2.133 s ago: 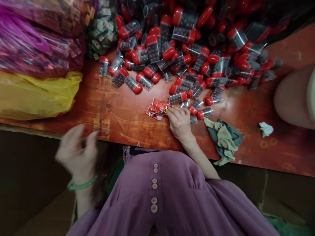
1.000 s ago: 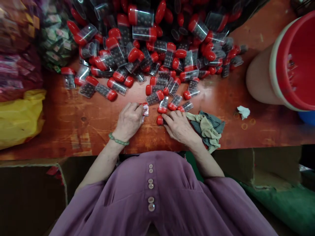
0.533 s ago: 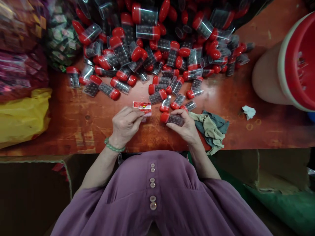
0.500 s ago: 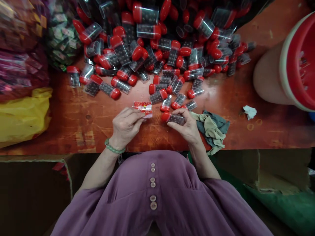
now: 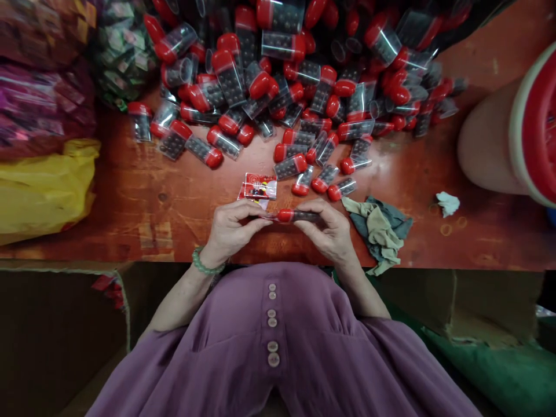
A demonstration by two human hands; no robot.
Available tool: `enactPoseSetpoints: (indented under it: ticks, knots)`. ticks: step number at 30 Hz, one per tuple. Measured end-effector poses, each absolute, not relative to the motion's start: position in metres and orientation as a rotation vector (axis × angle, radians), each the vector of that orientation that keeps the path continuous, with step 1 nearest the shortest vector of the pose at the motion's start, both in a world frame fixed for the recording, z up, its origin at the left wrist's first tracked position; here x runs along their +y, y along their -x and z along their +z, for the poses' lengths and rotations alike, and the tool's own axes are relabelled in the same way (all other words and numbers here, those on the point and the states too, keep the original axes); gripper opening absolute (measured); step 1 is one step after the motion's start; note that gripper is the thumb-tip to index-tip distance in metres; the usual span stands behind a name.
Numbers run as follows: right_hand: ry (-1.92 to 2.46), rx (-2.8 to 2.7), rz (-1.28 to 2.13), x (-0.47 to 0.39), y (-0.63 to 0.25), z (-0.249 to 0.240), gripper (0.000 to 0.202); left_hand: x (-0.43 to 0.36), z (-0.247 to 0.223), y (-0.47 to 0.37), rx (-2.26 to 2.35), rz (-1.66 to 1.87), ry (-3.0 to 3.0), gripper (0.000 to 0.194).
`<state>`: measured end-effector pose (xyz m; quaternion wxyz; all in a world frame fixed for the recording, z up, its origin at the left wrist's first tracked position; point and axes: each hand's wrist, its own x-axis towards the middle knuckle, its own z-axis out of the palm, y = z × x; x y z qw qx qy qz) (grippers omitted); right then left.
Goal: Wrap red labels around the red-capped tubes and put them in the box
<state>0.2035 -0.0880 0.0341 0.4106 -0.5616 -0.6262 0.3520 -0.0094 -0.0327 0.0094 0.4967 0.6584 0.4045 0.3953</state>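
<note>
The fingers of the right hand (image 5: pixel 330 230) clamp a red-capped clear container (image 5: pixel 304 216) of dark balls, its cap pointing toward the left hand (image 5: pixel 232 230), whose fingers pinch a thin slip (image 5: pixel 271 216), edge-on, just beside that cap. Past the container, slightly left, red printed packets (image 5: pixel 260 186) lie on the bench (image 5: pixel 191 202); right of it, crumpled cloths (image 5: pixel 382 233).

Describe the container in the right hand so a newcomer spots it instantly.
On the reddish table, find the big pile of red-capped containers. Nearer the front edge, the right hand holds one container, its red end toward the left hand. Unlike its neighbours, it is held rather than lying loose.
</note>
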Motion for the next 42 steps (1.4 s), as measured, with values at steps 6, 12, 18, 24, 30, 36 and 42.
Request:
enactPoseSetpoints:
  ticks: [6,12,18,24,30,36,42]
  knots:
    - [1.399,-1.906,0.884,-0.085,-0.208,0.038,0.013,-0.034,0.003,0.010,0.954,0.881,-1.594,0.004]
    - [1.399,-1.993,1.046,-0.077,-0.211,0.043,0.018,-0.033,-0.001,0.011,0.970,0.797,-1.556,0.007]
    - [1.297,-2.018,1.221,-0.066,-0.210,0.040,0.027,-0.032,0.003,0.014,0.883,0.607,-1.382,0.013]
    - [1.172,-2.127,1.323,-0.057,-0.204,0.046,0.035,-0.030,0.010,0.016,0.819,0.523,-1.379,0.014]
    - [1.241,-2.013,1.262,-0.061,-0.200,0.041,0.030,-0.023,0.010,0.021,0.896,0.545,-1.267,0.019]
    - [1.292,-1.613,1.357,-0.071,-0.189,0.024,0.028,-0.044,-0.002,0.028,0.861,0.776,-0.748,0.054]
    - [1.311,-1.396,1.426,-0.072,-0.171,0.015,0.029,-0.063,-0.001,0.009,0.903,0.880,-0.460,0.030]
